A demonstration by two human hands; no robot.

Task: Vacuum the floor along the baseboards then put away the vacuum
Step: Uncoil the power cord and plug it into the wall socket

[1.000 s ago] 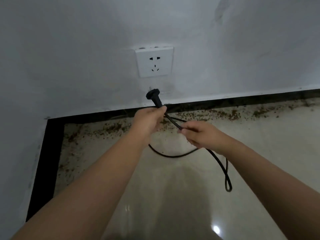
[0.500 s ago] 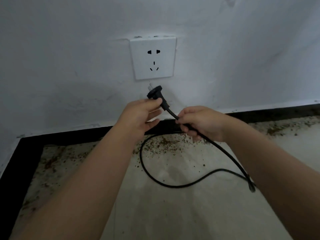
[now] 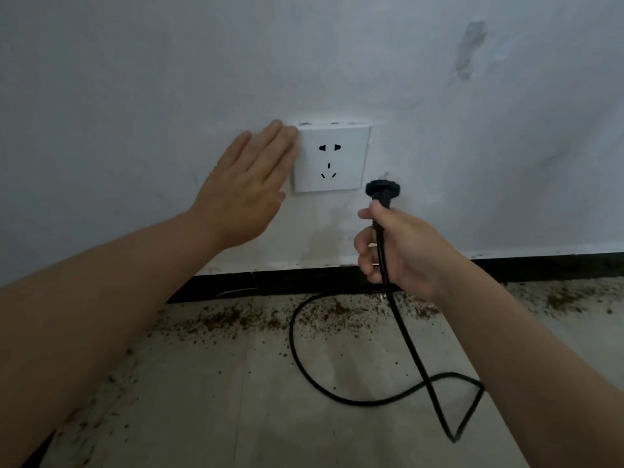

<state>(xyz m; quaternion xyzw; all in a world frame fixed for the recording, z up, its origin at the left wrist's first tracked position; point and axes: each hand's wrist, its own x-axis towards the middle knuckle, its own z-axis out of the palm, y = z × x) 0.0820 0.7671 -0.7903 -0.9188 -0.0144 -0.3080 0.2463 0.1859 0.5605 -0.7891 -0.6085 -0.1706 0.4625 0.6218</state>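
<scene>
Left hand (image 3: pixel 248 184) is lying flat against the wall (image 3: pixel 135 79), fingers straight, fingertips touching the left edge of the white socket plate (image 3: pixel 331 158); holding nothing. Right hand (image 3: pixel 401 251) is gripping the black cord just behind the plug (image 3: pixel 382 190), fingers curled round it. Plug is hanging in the air just beside the lower right corner of the socket plate, not inserted; prong side is facing the wall, prongs not visible. Cord (image 3: pixel 337 393) is trailing down from the right hand and looping over the floor (image 3: pixel 219 400), running out behind the right forearm. The vacuum itself is not in view.

Progress, judging from this: very early. Brown crumbs and debris (image 3: pixel 236 319) are lying thick along the black baseboard (image 3: pixel 540 265) and scattering out over the tiles, so no vacuuming along this stretch looks done. Current step looks like powering up: left hand steadying at the plate, right bringing the plug to the slots. Left to do: plug in, vacuum along the baseboards, unplug, put vacuum away. Basically everything.
</scene>
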